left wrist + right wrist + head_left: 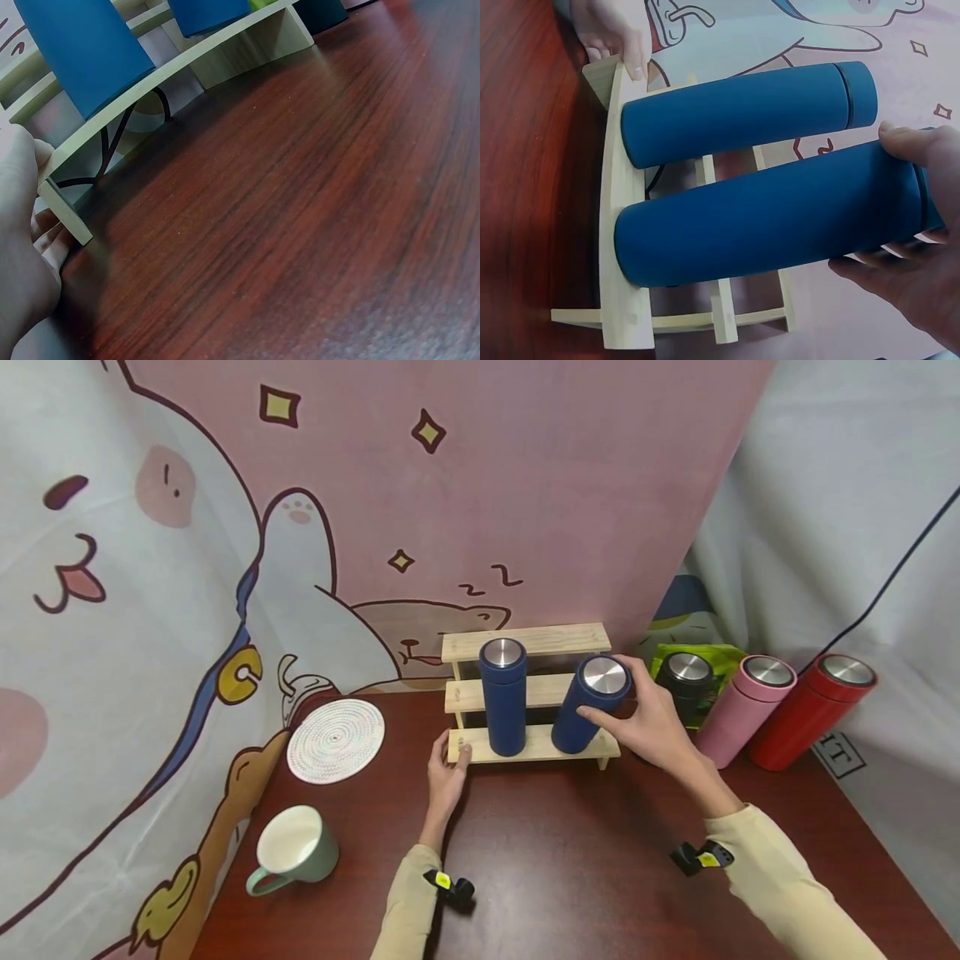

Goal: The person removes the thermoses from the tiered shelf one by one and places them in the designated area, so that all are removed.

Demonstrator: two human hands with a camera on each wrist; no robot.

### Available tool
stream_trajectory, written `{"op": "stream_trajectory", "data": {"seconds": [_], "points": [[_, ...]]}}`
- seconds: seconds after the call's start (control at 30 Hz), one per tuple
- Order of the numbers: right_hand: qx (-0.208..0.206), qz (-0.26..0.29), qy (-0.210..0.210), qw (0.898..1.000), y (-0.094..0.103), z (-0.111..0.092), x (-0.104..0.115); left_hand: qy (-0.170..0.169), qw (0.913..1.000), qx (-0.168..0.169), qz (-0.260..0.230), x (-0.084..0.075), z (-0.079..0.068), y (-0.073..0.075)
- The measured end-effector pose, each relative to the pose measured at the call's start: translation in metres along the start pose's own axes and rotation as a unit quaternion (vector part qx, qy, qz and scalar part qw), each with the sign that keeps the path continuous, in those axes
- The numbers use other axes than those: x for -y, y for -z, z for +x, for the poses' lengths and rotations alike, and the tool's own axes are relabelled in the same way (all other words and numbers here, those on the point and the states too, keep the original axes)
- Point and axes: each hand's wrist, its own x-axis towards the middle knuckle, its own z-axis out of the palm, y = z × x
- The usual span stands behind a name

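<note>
A three-tier wooden rack point(536, 637) stands against the pink backdrop. On the left part of its lowest tier a blue thermos point(506, 710) stands upright. My right hand point(652, 714) grips a second blue thermos point(772, 217) near its silver lid, thumb on one side and fingers on the other. The base of that thermos is at the right part of the same tier; whether it bears weight there I cannot tell. My left hand point(447, 772) holds the left end of the lowest tier, thumb on top and fingers around the side panel point(66, 214).
To the right of the rack stand a black thermos point(686, 681), a pink thermos point(746, 710) and a red thermos point(813, 710), with a green packet point(720, 656) behind. At left are a round woven mat point(336, 741) and a green mug point(318, 856) on the brown table point(555, 877).
</note>
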Motion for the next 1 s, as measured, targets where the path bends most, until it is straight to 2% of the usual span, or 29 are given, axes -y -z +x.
{"op": "stream_trajectory", "data": {"seconds": [0.23,0.4,0.67,0.8,1.0], "points": [[-0.027,-0.008,-0.008,1.000,0.008,-0.013,-0.002,0.003,1.0000,0.004,-0.005,0.001,0.000,0.000],[-0.048,0.013,-0.024,0.998,0.015,-0.025,-0.006,0.004,1.0000,0.003,-0.007,0.001,0.000,0.001],[-0.086,0.014,-0.036,0.996,0.033,-0.040,-0.010,0.006,1.0000,0.003,-0.007,0.001,0.000,0.001],[-0.097,0.019,-0.039,0.994,0.043,-0.045,-0.011,0.004,1.0000,0.001,-0.004,0.001,0.000,0.001],[-0.096,0.008,-0.066,0.993,0.057,-0.054,-0.013,-0.006,1.0000,0.000,-0.003,0.002,0.000,0.000]]}}
